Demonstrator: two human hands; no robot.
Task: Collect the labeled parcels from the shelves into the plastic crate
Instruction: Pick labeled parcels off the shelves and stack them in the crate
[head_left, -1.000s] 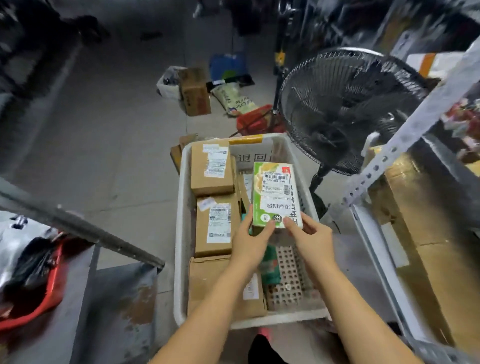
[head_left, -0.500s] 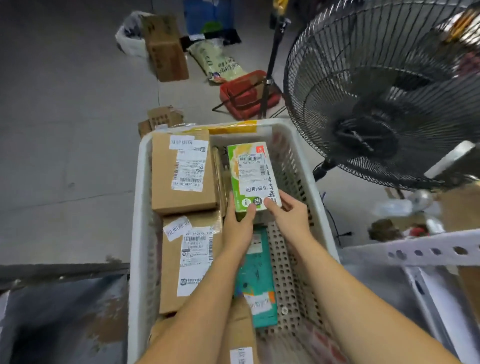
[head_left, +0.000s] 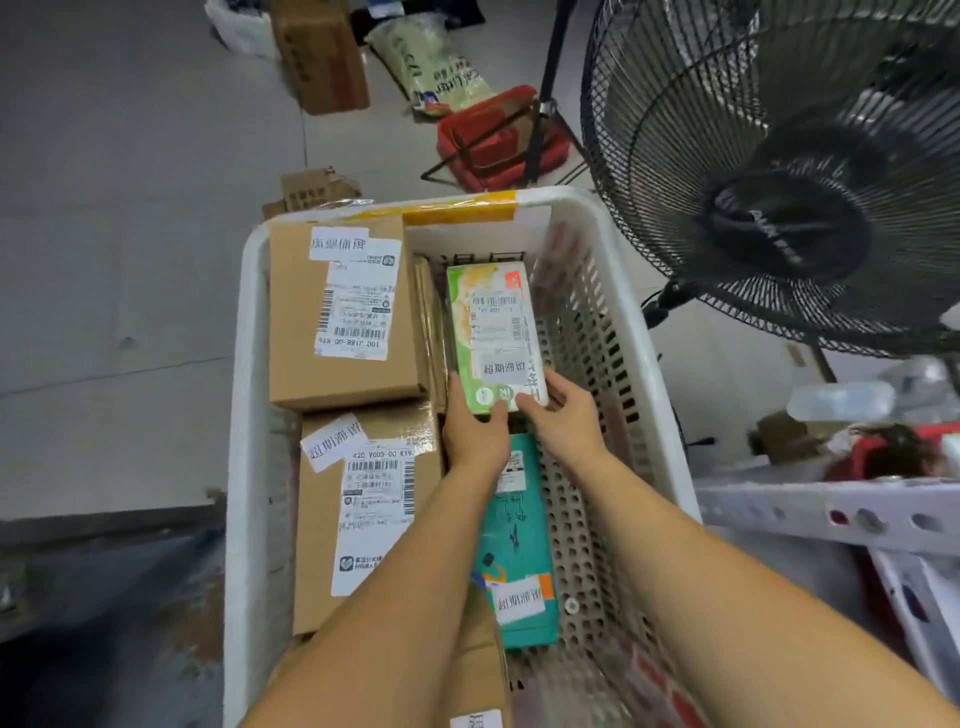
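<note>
The left hand (head_left: 475, 431) and right hand (head_left: 563, 421) each keep a pinching grip on the near end of the green parcel (head_left: 493, 332), low at the crate's (head_left: 244, 364) one o'clock, where an early release could drop it askew against the brown box (head_left: 343, 312).

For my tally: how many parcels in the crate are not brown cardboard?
2: a green box held at the crate's far end; a teal box lying nearer. More may be hidden underneath.

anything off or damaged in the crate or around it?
Nothing spilled or broken inside the crate. Two small oddities: the white sticker on the nearer brown box is stuck on crooked, and a crumpled carton lies on the floor just beyond the crate's far rim.
</note>
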